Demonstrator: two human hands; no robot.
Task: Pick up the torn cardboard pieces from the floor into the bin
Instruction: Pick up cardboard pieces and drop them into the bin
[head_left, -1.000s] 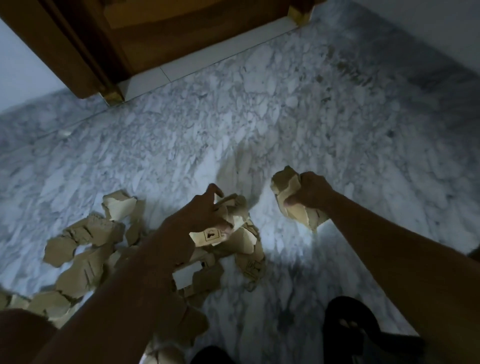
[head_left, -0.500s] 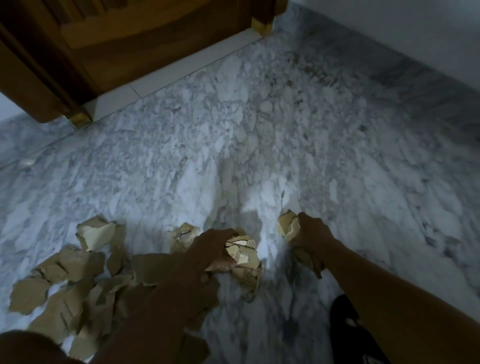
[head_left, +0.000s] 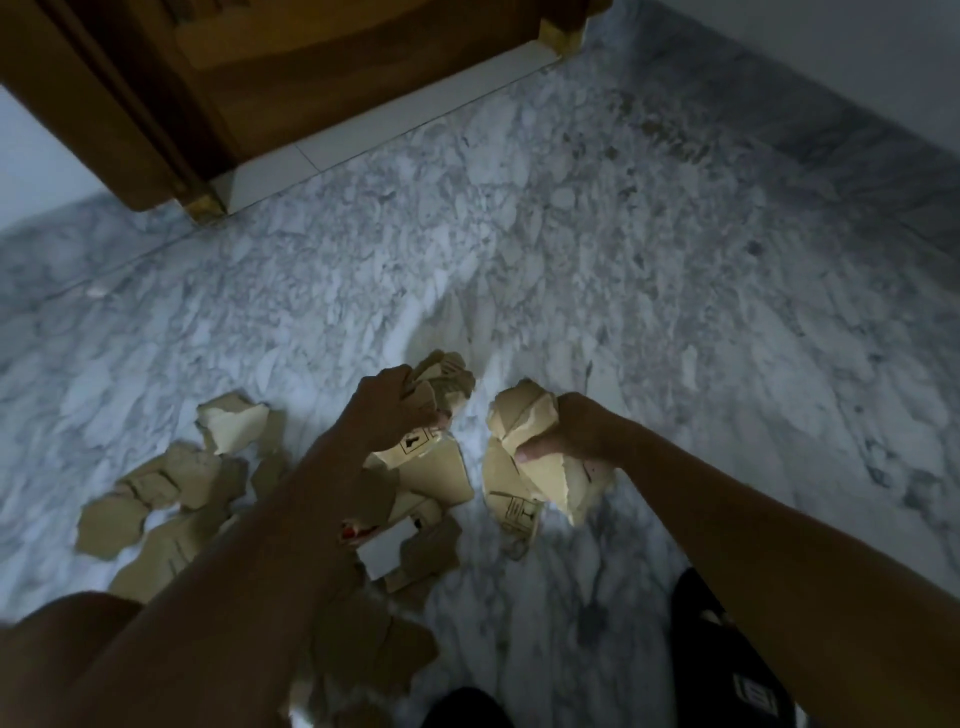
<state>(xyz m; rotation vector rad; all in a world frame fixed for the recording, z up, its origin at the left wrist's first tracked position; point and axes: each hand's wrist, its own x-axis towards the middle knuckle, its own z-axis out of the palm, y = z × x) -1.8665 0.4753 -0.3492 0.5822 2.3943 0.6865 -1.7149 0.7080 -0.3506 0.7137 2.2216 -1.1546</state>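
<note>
Several torn brown cardboard pieces (head_left: 171, 493) lie scattered on the marble floor (head_left: 571, 260), mostly at the lower left and under my left arm. My left hand (head_left: 387, 410) grips a few printed cardboard pieces (head_left: 441, 382) just above the pile. My right hand (head_left: 566, 431) holds a bunch of pale cardboard pieces (head_left: 524, 457) to the right of the pile, thumb pressed on them. No bin is in view.
A wooden door and frame (head_left: 260, 78) stand at the top left, with a white threshold strip (head_left: 395, 119) below. A wall runs along the top right. A black slipper (head_left: 727, 660) on a foot is at the bottom right.
My left hand has closed on pieces from the pile and lifted slightly. My right hand still holds its bunch. The camera view has shifted between frames.
</note>
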